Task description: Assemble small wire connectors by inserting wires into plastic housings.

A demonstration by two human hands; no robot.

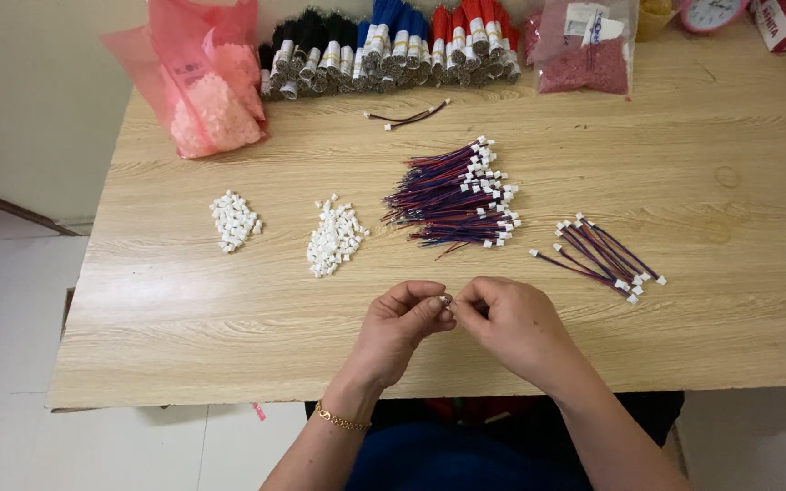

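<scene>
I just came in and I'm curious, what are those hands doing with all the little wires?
A person sits at a wooden table, and the left hand and right hand meet fingertip to fingertip, pinching something too small to make out. Beyond them lie a big pile of red-and-blue wires with white plugs, a smaller wire bunch on the right, and two heaps of loose white plugs.
</scene>
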